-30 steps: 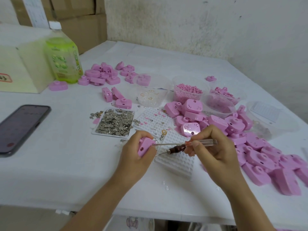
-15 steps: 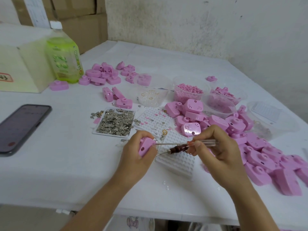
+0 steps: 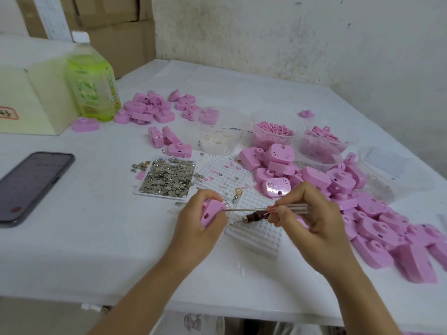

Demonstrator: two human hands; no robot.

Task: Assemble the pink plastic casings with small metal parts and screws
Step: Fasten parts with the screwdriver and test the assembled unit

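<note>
Left hand (image 3: pixel 197 224) curls round one pink casing (image 3: pixel 211 213), held on edge just above the table (image 3: pixel 72 250) at the near centre. Right hand (image 3: pixel 312 221) pinches the clear handle of a screwdriver (image 3: pixel 250 209); its shaft runs level toward 9 o'clock and the tip meets the casing's upper right edge. The same hand also holds a second tool with a dark handle (image 3: pixel 256 216), its thin point angled down toward 8 o'clock, clear of the casing. Against the last second, hardly anything has shifted: both hands keep the same posture, the tip stays on the same spot. Judgement: a screw is being driven home, mid-turn; the screw itself is too small to make out. Supplies lie close: a tray of small metal parts (image 3: pixel 169 177) at 11 o'clock of the hands, a white studded tray (image 3: pixel 257 234) directly beneath the tools, a big heap of casings (image 3: pixel 367 218) at 3 o'clock. A smaller group of casings (image 3: pixel 147 110) sits at 11 o'clock by a green bottle (image 3: pixel 93 85). A phone (image 3: pixel 31 184) lies at 9 o'clock.
</note>
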